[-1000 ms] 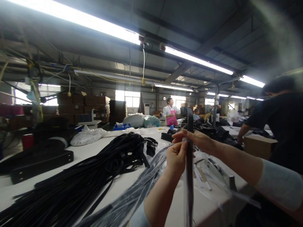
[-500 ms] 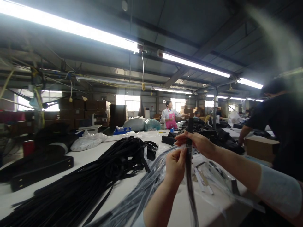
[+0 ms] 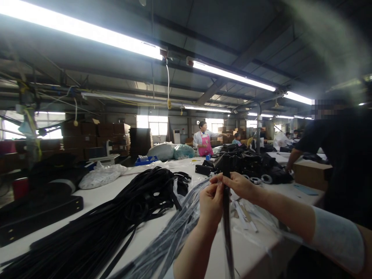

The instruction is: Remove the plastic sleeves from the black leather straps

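Note:
A long black strap in a clear plastic sleeve hangs down in front of me, its bare end standing up above my fingers. My left hand pinches the strap's edge between thumb and fingertips. Close above it, my right hand is closed on the strap from the other side, and the two hands nearly touch. Beneath and left of them lies a bundle of plastic-sleeved straps. Farther left spreads a big heap of bare black straps.
White strips and plastic scraps lie on the white table right of my hands. Black bags are piled behind. A person in a pink apron stands across the table; another in dark clothes is at right beside a cardboard box.
My right hand has come down the strap toward my left hand, and both now sit slightly lower and left in view. The camera view has turned a little to the right.

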Motion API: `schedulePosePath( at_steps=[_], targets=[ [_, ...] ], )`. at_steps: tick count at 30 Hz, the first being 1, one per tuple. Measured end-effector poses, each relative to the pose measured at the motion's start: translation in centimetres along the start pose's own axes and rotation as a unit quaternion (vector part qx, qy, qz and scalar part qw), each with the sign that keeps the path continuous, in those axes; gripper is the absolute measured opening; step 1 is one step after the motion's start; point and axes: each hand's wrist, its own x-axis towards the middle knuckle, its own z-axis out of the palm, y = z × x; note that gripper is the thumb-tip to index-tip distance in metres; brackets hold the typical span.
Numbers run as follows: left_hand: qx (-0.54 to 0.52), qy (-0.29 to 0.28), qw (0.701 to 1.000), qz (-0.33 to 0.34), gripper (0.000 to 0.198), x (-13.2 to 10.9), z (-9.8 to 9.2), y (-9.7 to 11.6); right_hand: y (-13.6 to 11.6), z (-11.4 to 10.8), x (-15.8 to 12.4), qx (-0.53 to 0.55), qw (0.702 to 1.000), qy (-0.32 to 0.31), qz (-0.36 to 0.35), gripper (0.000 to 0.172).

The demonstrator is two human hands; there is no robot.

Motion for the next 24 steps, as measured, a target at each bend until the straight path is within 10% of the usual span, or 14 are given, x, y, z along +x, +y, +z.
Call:
schedulePosePath(
  at_steps=[24],
  targets=[
    [0.042,-0.037,0.997,-0.052,0.054,-0.9,2.2,-1.9,2.1,-1.1,-4.7,0.014,0.998,0.035,0.055,0.073]
  ],
)
